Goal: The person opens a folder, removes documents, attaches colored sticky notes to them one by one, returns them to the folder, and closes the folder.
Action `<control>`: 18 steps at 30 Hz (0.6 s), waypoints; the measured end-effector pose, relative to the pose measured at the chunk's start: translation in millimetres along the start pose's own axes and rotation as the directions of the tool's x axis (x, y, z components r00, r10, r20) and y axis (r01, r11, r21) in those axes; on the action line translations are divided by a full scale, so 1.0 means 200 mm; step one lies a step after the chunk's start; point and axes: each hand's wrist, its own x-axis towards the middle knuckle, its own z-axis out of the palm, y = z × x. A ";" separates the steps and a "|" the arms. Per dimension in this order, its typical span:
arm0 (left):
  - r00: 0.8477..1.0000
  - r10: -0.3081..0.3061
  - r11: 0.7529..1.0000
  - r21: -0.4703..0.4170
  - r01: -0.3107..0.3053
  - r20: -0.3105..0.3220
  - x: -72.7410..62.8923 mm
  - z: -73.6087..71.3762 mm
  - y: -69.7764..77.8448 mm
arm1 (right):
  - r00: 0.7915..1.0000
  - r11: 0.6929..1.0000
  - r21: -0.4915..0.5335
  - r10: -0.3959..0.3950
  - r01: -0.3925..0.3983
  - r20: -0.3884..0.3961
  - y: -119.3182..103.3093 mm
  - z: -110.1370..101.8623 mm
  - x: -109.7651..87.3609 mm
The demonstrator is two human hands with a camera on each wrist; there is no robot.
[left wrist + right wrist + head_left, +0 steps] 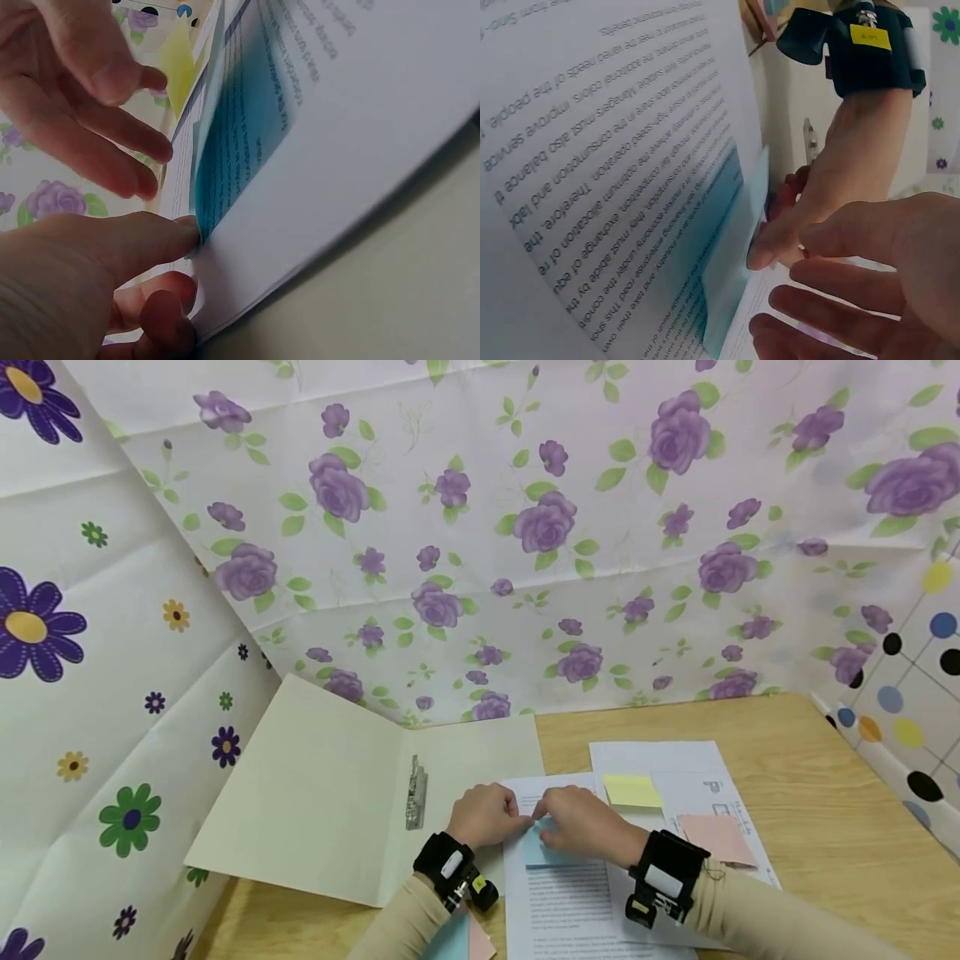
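A light-blue sticky note [547,853] lies on a printed sheet [570,906], its free part lifting off the page in both wrist views. My left hand [483,816] pinches the note's upper end, the thumb pressed at its edge and the other fingers curled near the sheet's border. Over the note's upper right hovers my right hand [588,825]. In the right wrist view its fingers [832,311] are loosely extended and spread, with nothing between them. Close to the left hand, the blue sticky note [735,262] stands at an angle from the printed text.
Left of the sheets lies an opened cream folder [315,793] with a metal clip [416,793]. More paper to the right bears a yellow note [632,791] and a pink note [718,838]. Blue and pink notes [450,937] lie under the left forearm. Floral sheeting [480,568] lines the table's back.
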 end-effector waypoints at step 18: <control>1.000 -0.010 0.998 -0.060 0.011 0.008 -0.09 -0.16 0.14 | 0.996 0.969 -0.231 0.079 -0.084 -0.035 -0.06 -0.06 -0.16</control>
